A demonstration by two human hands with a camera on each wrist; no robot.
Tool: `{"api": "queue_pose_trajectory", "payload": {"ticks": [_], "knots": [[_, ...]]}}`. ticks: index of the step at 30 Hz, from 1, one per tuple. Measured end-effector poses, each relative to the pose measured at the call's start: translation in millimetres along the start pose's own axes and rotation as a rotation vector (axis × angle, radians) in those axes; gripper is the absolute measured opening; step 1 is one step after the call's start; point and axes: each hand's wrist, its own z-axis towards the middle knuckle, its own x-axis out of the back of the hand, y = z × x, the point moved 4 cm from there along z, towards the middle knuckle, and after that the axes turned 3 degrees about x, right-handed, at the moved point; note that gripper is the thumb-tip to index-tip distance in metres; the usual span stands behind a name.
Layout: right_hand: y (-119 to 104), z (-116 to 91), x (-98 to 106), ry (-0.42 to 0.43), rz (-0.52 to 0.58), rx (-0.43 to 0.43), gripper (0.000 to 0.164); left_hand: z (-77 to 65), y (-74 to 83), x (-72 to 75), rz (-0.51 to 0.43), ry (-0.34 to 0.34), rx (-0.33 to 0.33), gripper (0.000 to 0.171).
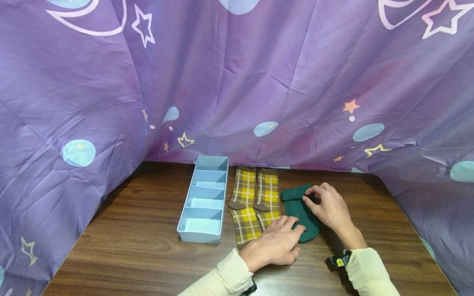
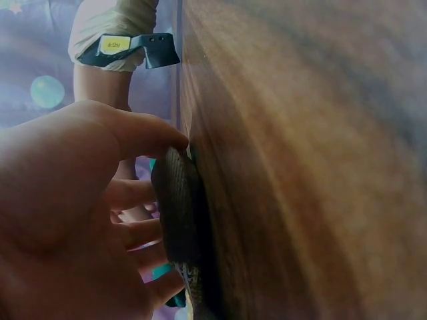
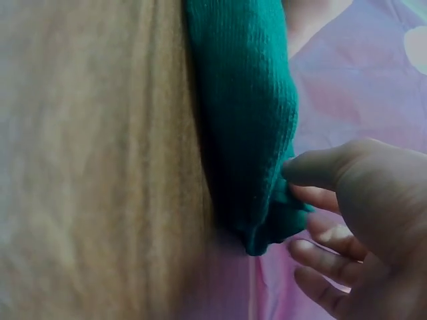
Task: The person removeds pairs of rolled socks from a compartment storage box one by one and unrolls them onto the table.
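Observation:
Folded green socks (image 1: 301, 216) lie on the table, their upper end turned over into a band. My right hand (image 1: 329, 207) pinches the right end of that band between thumb and forefinger. In the right wrist view, the thumb meets the ribbed green knit (image 3: 247, 100), the other fingers loosely bent. My left hand (image 1: 275, 242) rests low over the green socks' left edge and the lower part of the yellow-and-brown plaid socks (image 1: 244, 191), fingers spread. Its thumb tip is right at a dark ribbed sock end (image 2: 177, 200) in the left wrist view.
A pale blue box (image 1: 203, 236) with several compartments stands left of the plaid socks. The wood-grain table (image 1: 137, 230) ends at a purple star-print curtain (image 1: 222, 94) behind and at both sides. Each wrist carries a black strap (image 1: 338, 261).

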Motion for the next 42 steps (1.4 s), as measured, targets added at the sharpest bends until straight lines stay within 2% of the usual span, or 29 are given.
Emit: {"api": "queue_pose_trajectory", "payload": {"ticks": [6,14,18,23,34,42], "knots": [[-3,2,-4,-0.097,0.036,-0.013,0.017,0.8,-0.4,1.3,-0.021,-0.025,0.000,0.056],[-14,0,-16,-0.167,0.118,0.047,0.015,-1.4,0.4,0.6,0.014,0.007,-0.016,0.056],[-21,3,-19,-0.169,0.137,0.083,0.019,-1.5,0.0,-0.2,0.024,0.013,-0.021,0.055],[-26,8,-23,-0.188,0.126,0.099,0.017,-0.4,-1.0,0.0,0.018,0.008,-0.022,0.051],[-25,13,-29,-0.289,0.056,0.052,0.039,-1.2,0.4,2.3,0.031,0.015,-0.042,0.048],[-21,18,-31,-0.295,0.015,0.035,0.041,-2.8,1.8,5.8,0.030,-0.031,-0.069,0.047]]}}
